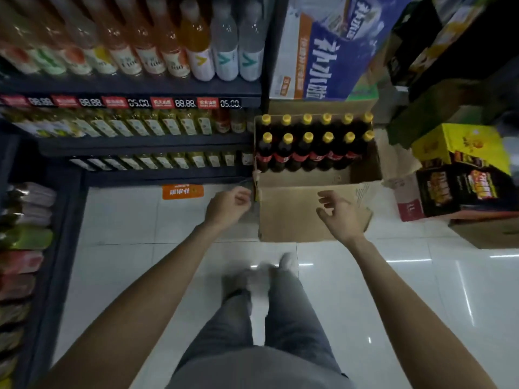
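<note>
An open cardboard box stands on the white tiled floor ahead of me. Its far half holds two rows of dark cola bottles with yellow caps and red labels; the near half is bare. My left hand hovers just left of the box's near corner, fingers loosely curled, holding nothing. Over the box's front flap my right hand hangs with fingers spread and bent, also holding nothing.
Drink shelves with price tags run along the left and far side. A blue-and-white carton sits behind the box. Yellow and black cartons crowd the right. My legs and shoes stand on the floor.
</note>
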Available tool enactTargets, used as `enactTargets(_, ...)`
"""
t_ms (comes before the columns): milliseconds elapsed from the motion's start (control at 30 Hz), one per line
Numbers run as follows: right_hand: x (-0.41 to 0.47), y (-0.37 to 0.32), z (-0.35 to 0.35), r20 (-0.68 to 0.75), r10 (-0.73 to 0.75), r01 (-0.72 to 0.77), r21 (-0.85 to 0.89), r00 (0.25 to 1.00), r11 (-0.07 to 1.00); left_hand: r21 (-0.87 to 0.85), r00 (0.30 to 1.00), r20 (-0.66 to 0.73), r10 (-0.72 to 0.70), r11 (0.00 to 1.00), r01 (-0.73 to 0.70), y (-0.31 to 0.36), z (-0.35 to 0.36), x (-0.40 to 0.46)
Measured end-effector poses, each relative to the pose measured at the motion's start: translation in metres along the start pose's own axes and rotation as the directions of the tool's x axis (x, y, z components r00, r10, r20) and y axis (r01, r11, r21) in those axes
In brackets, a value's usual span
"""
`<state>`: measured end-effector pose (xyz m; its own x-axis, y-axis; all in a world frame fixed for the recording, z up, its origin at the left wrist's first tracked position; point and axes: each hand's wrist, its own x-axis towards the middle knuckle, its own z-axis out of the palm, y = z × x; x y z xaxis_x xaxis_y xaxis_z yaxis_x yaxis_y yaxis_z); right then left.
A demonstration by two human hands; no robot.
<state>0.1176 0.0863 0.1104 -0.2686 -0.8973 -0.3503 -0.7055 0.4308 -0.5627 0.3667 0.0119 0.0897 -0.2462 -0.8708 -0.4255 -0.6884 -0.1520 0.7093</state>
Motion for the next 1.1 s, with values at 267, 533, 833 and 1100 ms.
enactTargets(267,0.182,0.001,0.011,0.124,-0.218,0.236,-0.159,0.968,0.959,0.030,0.975,-0.170,-0.142,0.988,0.149,0.026,0.039,0.139)
enactTargets(533,0.281,0.001,0.049,0.205,-0.508,0.528,-0.547,0.836,0.649,0.036,0.936,-0.293,-0.195,0.976,0.215,-0.005,0.082,0.231)
enactTargets(833,0.293,0.005,0.066,0.294,-0.587,0.621,-0.610,0.754,0.492,0.303,0.919,-0.355,-0.171,0.909,0.286,-0.004,0.103,0.266)
enactTargets(1100,0.283,-0.015,0.021,0.238,-0.587,0.628,-0.402,0.774,0.666,0.201,0.877,-0.480,-0.001,0.973,0.111,0.001,0.097,0.223)
